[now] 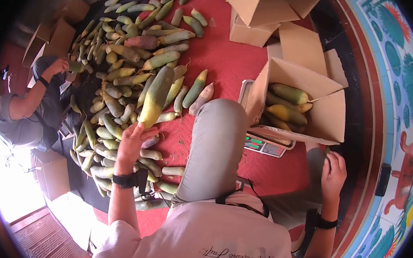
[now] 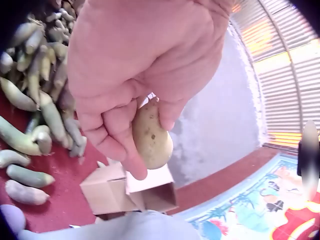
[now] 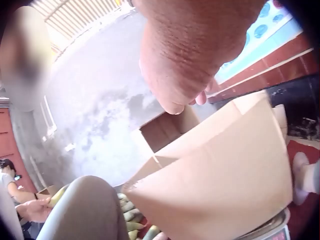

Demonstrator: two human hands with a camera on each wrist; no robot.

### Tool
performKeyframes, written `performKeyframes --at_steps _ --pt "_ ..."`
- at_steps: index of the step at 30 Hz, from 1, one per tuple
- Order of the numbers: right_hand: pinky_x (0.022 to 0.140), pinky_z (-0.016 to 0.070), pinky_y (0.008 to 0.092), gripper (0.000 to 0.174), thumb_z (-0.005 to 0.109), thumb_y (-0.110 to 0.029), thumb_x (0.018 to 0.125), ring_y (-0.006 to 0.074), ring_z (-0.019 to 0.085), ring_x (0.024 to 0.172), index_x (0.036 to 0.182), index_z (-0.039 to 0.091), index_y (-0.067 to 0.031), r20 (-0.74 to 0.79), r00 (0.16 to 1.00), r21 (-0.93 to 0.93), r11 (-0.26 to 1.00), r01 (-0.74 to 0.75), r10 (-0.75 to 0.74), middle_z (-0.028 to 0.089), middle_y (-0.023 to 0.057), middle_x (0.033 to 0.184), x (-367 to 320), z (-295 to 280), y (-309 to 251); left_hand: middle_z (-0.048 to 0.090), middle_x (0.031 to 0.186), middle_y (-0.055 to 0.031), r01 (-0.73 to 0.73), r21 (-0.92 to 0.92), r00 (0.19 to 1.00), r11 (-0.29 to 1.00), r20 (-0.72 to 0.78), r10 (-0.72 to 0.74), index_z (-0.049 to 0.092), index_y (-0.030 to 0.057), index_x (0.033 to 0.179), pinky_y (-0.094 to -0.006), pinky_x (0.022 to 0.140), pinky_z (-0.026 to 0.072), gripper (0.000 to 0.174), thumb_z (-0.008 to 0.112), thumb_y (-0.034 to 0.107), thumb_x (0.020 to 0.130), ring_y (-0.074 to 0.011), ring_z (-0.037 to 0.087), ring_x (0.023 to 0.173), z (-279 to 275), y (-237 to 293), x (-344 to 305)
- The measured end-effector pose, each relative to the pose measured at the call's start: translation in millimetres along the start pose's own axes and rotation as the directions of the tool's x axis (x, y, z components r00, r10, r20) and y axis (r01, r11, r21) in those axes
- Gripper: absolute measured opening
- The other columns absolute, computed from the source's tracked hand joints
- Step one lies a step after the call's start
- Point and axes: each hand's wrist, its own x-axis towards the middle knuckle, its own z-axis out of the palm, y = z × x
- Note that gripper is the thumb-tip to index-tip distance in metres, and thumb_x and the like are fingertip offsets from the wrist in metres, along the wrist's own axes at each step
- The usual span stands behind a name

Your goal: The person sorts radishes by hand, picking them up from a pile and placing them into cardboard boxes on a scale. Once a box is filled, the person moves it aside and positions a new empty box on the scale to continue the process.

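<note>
My left hand [image 1: 132, 141] is raised over the pile and grips the lower end of a long green-and-yellow vegetable [image 1: 156, 95]. In the left wrist view my fingers [image 2: 115, 135] curl round its speckled yellow end [image 2: 151, 136]. A cardboard box [image 1: 330, 113] holding several of the same vegetables stands on a digital scale [image 1: 263, 145] in front of my knee. My right hand [image 1: 335, 172] is low beside the box's near flap with its fingers curled. Whether it holds anything is hidden. The right wrist view shows only the heel of that hand [image 3: 190, 55] above the box [image 3: 225, 190].
A big pile of green and yellow vegetables [image 1: 120, 67] covers the red mat [image 1: 225, 59] to my left. Another person [image 1: 23, 108] sits beyond it holding one. Empty cardboard boxes [image 1: 261, 14] stand at the back. A painted wall [image 1: 398, 93] runs along my right.
</note>
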Motion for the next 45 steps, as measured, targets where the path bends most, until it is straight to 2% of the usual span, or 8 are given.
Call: performKeyframes --at_steps 6,11,15,22,29,33,39,45 --pt "0.081 0.0447 0.0391 0.043 0.07 -0.006 0.065 0.0299 0.054 0.094 0.105 0.057 -0.0049 -0.123 0.97 0.069 0.973 0.218 -0.209 0.055 0.0115 0.109 42 -23 -62 0.06 0.101 -0.0165 -0.176 0.014 0.902 0.984 0.403 0.155 0.049 -0.0077 0.116 -0.0314 0.081 0.0461 0.048 0.05 0.033 0.09 -0.0229 0.062 0.085 71 82 -42" --pt "0.091 0.0393 0.0429 0.069 0.077 -0.013 0.055 0.0315 0.048 0.107 0.118 0.049 -0.0109 -0.086 0.878 0.119 0.87 0.478 -0.471 0.049 0.0125 0.12 52 -36 -104 0.062 0.097 -0.0178 -0.057 0.111 0.7 0.992 0.713 -0.04 0.049 -0.007 0.116 -0.0322 0.078 0.048 0.045 0.048 0.031 0.091 -0.0233 0.064 0.08 131 96 -62" --pt "0.093 0.0374 0.0451 0.079 0.079 -0.014 0.051 0.032 0.045 0.109 0.121 0.045 -0.0114 -0.146 0.952 0.204 0.934 0.294 -0.267 0.045 0.0129 0.121 29 -13 -84 0.063 0.096 -0.0158 0.143 0.197 0.601 0.97 0.762 -0.243 0.051 -0.0042 0.114 -0.0306 0.078 0.0469 0.046 0.047 0.035 0.092 -0.0211 0.064 0.081 156 73 -67" --pt "0.089 0.0413 0.0421 0.071 0.076 -0.008 0.051 0.0308 0.051 0.1 0.116 0.048 -0.0085 0.166 0.917 0.238 0.917 0.32 -0.363 0.053 0.0114 0.108 10 -9 -75 0.063 0.097 -0.0128 0.019 0.337 0.418 0.941 0.853 -0.314 0.05 -0.0022 0.116 -0.0286 0.078 0.0461 0.045 0.047 0.035 0.092 -0.0192 0.064 0.081 172 49 -67" --pt "0.079 0.0438 0.04 0.061 0.075 -0.015 0.057 0.0337 0.053 0.092 0.111 0.049 -0.0044 0.119 0.993 0.139 0.99 -0.002 -0.015 0.054 0.0161 0.1 30 -21 -50 0.055 0.113 -0.0162 -0.041 0.025 0.692 0.999 0.722 0.011 0.032 0.0039 0.134 -0.033 0.087 0.0438 0.047 0.041 0.029 0.095 -0.0242 0.056 0.104 164 52 -57" --pt "0.082 0.0433 0.0398 0.06 0.074 -0.019 0.06 0.0331 0.053 0.096 0.112 0.05 -0.0016 0.068 0.995 -0.029 0.997 -0.065 0.066 0.055 0.0166 0.103 53 -4 2 0.054 0.115 -0.0163 0.031 -0.044 0.729 0.999 0.684 0.007 0.034 0.0041 0.132 -0.0341 0.087 0.0445 0.044 0.039 0.027 0.095 -0.0249 0.055 0.106 161 43 -53" --pt "0.088 0.0421 0.0379 0.059 0.075 -0.021 0.061 0.0298 0.052 0.103 0.113 0.052 -0.0031 0.306 0.925 -0.233 0.96 -0.157 0.225 0.056 0.0151 0.108 85 30 17 0.056 0.111 -0.0164 0.112 -0.096 0.738 0.989 0.675 -0.018 0.037 0.0036 0.129 -0.0335 0.085 0.0469 0.04 0.037 0.026 0.096 -0.0248 0.056 0.104 161 40 -45" --pt "0.087 0.0428 0.0382 0.042 0.067 -0.017 0.071 0.03 0.052 0.101 0.111 0.054 -0.0081 0.16 0.981 -0.049 0.993 -0.106 0.113 0.056 0.0117 0.107 90 80 33 0.057 0.11 -0.0164 0.124 -0.083 0.738 0.989 0.674 -0.036 0.037 0.0037 0.128 -0.0331 0.083 0.0476 0.039 0.037 0.026 0.096 -0.0247 0.056 0.104 160 38 -44"
